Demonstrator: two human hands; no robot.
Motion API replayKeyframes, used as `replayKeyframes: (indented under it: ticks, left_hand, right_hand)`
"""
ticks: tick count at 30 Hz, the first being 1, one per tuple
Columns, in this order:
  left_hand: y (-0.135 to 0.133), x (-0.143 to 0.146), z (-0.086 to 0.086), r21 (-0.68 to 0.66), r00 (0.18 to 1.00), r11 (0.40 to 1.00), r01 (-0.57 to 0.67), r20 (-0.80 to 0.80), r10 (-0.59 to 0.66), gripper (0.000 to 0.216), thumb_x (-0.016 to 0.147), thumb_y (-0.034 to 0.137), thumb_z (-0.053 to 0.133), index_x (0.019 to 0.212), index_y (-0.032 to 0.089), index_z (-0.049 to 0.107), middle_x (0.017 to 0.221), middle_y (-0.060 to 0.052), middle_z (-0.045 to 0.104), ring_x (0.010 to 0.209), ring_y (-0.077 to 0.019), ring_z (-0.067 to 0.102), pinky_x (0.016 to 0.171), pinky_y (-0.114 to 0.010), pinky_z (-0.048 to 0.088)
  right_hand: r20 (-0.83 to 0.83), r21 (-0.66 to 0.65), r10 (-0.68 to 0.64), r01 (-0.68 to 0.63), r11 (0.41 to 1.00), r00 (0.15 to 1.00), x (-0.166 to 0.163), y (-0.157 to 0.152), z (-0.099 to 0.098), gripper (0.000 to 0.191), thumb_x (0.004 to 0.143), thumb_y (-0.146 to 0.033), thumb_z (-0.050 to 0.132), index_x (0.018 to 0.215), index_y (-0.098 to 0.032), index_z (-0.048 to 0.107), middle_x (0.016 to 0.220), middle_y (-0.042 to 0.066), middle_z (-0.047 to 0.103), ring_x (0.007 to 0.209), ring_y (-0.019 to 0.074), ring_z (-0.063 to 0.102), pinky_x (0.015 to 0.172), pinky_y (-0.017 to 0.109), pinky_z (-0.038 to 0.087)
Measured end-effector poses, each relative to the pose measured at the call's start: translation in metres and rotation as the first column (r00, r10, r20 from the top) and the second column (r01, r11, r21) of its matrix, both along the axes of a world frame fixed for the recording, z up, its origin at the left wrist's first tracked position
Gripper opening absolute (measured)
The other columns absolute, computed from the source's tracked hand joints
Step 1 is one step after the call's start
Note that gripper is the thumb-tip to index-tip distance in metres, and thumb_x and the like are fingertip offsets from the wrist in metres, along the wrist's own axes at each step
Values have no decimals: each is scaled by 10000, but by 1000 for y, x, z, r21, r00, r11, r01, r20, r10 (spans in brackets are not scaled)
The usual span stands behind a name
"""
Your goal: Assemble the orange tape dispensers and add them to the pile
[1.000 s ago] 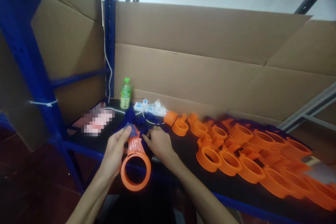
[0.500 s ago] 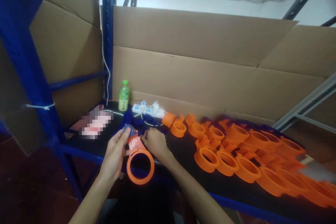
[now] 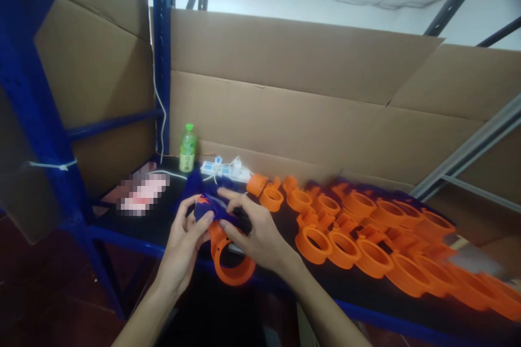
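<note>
My left hand (image 3: 184,241) grips the neck of an orange ring-shaped plastic part (image 3: 230,260), whose round loop hangs down over the shelf's front edge. A dark blue piece (image 3: 211,207) sits at the top of that part. My right hand (image 3: 254,230) has its fingers closed on the blue piece and the neck, thumb and forefinger pinching. Both hands meet at the part, just in front of the black shelf surface (image 3: 285,249).
Several more orange ring parts (image 3: 366,233) lie spread over the shelf to the right. A green bottle (image 3: 188,148) and a white power strip (image 3: 224,169) stand at the back left. Cardboard sheets (image 3: 309,97) line the back; blue rack posts (image 3: 160,54) stand left.
My right hand has lifted off the shelf and closed on the blue piece atop the orange part. The part has tilted and shifted slightly right in my left hand.
</note>
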State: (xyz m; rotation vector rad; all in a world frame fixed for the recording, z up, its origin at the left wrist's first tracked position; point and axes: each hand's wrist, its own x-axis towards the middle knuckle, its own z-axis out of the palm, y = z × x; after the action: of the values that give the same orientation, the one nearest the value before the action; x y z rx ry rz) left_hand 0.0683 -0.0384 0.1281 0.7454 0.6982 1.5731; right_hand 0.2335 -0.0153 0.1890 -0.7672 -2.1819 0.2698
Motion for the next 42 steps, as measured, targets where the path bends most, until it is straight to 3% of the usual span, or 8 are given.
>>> replayKeyframes:
  ticks: [4,9,13,20,25,32,37,42]
  left_hand:
    - [-2,6,0,13,999,999,36,15,-36,494,766,327,781,1208,262,572,1067,-54,696,971,-220,671,770,-319,568]
    - [0,5,0,13,998,999,-48,38,47,506,760,336,783,1215,273,571,1092,-47,678,980,-210,664,799,-314,554]
    - [-1,4,2,61,1000,998,-18,20,17,525,743,312,797,1214,280,567,1155,-54,665,1034,-222,644,860,-339,535]
    - [-5,6,1,40,999,999,-31,-43,33,652,676,267,841,1263,270,559,1135,-50,663,1061,-230,625,903,-327,500]
    - [-18,9,12,116,997,993,17,-73,-8,730,602,192,876,1263,261,572,1271,-80,635,1208,-282,570,976,-324,467]
    - [-31,11,24,87,996,993,84,-48,-80,754,518,104,884,1208,266,629,1244,-73,675,1171,-307,613,923,-304,526]
    - [-29,9,24,127,987,980,152,-73,-144,777,497,66,884,1205,272,636,1228,-65,685,1171,-330,610,924,-338,546]
    - [-28,9,24,153,978,968,198,-97,-184,750,535,59,870,1211,275,626,1243,-53,677,1194,-297,595,945,-293,515]
  right_hand:
    - [-31,-203,102,-106,973,994,5,-2,-2,107,924,-258,595,1002,-229,528,1291,73,598,1179,197,575,1005,377,470]
    - [-40,-230,59,-67,971,997,9,-1,0,162,904,-306,637,1013,-226,548,1139,60,588,1072,195,565,971,361,463]
    - [-12,-261,-5,2,965,1000,9,-6,-1,159,925,-325,601,1034,-227,538,1062,45,571,979,186,544,906,345,462]
    - [-58,-311,0,-19,950,998,7,-19,2,191,902,-328,631,1027,-222,531,1103,47,542,1027,187,513,925,324,433]
    - [-277,-521,-44,-112,846,960,9,-17,-4,229,905,-412,615,898,-217,495,838,-13,501,708,117,462,640,237,419]
    - [-479,-676,-95,-298,674,873,10,-9,-14,315,824,-432,708,921,-220,496,831,-3,531,747,128,507,656,228,444]
    - [-516,-708,-125,-339,619,848,10,-11,-12,336,778,-439,746,876,-210,520,973,30,598,831,149,554,726,256,478]
    - [-524,-699,-125,-342,628,842,12,-13,-7,295,773,-403,758,862,-199,565,966,28,612,814,143,549,724,257,472]
